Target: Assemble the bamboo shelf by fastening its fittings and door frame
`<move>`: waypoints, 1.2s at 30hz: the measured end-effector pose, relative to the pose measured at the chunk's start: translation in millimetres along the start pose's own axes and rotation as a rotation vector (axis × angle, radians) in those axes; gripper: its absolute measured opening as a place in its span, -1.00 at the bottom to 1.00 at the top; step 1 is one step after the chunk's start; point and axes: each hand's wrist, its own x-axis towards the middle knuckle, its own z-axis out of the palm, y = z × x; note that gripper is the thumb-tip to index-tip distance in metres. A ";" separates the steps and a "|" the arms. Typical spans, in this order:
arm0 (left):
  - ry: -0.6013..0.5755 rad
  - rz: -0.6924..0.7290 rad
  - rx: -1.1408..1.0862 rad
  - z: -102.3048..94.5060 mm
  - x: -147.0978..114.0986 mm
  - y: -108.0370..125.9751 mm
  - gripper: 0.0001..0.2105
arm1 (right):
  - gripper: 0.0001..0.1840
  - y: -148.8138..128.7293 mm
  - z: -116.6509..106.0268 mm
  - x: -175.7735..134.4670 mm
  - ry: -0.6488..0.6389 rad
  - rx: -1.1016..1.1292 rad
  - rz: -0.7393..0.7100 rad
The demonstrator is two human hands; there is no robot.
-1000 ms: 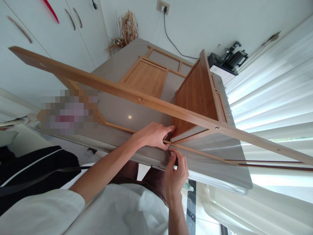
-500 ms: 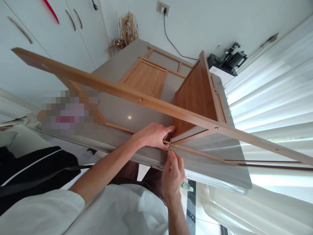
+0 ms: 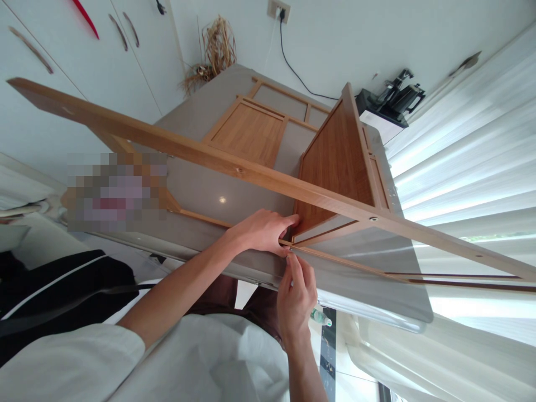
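Note:
A wooden frame (image 3: 276,181) stands on the grey table, its long top rail crossing the view at a slant. My left hand (image 3: 263,230) is closed round the frame's low rail, beside the bottom corner of an upright wooden panel (image 3: 335,162). One of its fingers rests against that panel. Just below, my right hand (image 3: 298,285) has thumb and fingers pinched together at the same rail. Whatever small piece sits between those fingertips is too hidden to name.
Another wooden panel (image 3: 251,131) lies flat on the grey table (image 3: 196,184). A black kettle (image 3: 404,100) stands by the wall at the back right. Dried stalks (image 3: 220,44) are at the far corner. A plastic bottle (image 3: 321,317) shows below the table edge. White curtains (image 3: 473,167) hang right.
Both hands keep their places at the rail, with only a slight shift of the right fingers. The view has moved very slightly.

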 end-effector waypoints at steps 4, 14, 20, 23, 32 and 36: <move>0.002 0.001 0.004 -0.2 -0.1 0.5 -0.64 | -0.72 -5.4 -1.4 4.8 0.015 0.035 0.078; 0.028 0.007 0.018 0.4 -0.8 1.4 -0.64 | -0.78 -10.6 -8.2 17.0 0.070 0.125 0.259; 0.009 -0.016 0.027 -1.2 -1.1 3.5 -0.63 | -0.75 -9.6 -9.8 17.0 0.036 0.182 0.338; 0.014 -0.015 0.028 -1.3 -0.9 3.2 -0.63 | -0.74 -9.5 -9.8 16.4 0.031 0.178 0.334; 0.015 -0.010 0.027 -1.9 -1.1 3.2 -0.65 | -0.76 -5.8 -8.0 12.3 0.039 0.103 0.238; 0.006 -0.019 0.025 -2.0 -1.1 3.7 -0.66 | -0.76 -6.0 -4.5 8.8 0.042 0.051 0.173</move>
